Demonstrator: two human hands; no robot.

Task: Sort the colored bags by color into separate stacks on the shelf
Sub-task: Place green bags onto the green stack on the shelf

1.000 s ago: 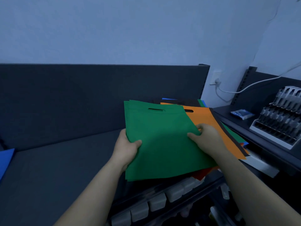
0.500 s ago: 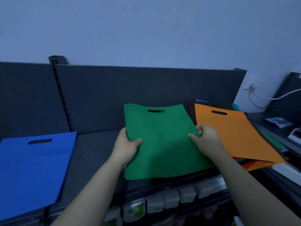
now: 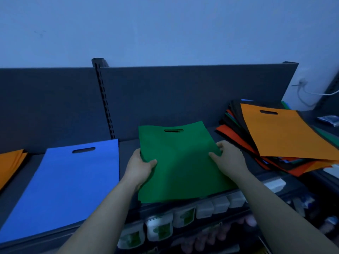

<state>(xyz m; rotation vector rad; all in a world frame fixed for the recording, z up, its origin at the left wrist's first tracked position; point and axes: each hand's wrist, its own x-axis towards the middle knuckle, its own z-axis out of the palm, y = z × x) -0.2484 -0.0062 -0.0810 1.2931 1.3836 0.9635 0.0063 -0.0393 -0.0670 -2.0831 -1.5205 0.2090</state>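
Note:
A green bag (image 3: 180, 162) with a cut-out handle lies in front of me over the dark shelf (image 3: 128, 145). My left hand (image 3: 140, 166) grips its left edge, thumb on top. Its right edge is pinched by my right hand (image 3: 228, 158). To the left a blue bag (image 3: 69, 184) lies flat on the shelf. An orange stack (image 3: 10, 164) shows at the far left edge. On the right sits the mixed pile (image 3: 238, 142) of red, black and green bags, topped by an orange bag (image 3: 286, 132).
A slotted upright post (image 3: 104, 99) divides the shelf's dark back panel. Small white containers (image 3: 183, 215) line the lower shelf below the front edge. A white cable (image 3: 311, 92) hangs on the wall at the right, near a small packet (image 3: 330, 120).
The green bag has travelled left off the mixed pile, held in both hands. My view has swung left, bringing the blue bag and the orange stack into sight.

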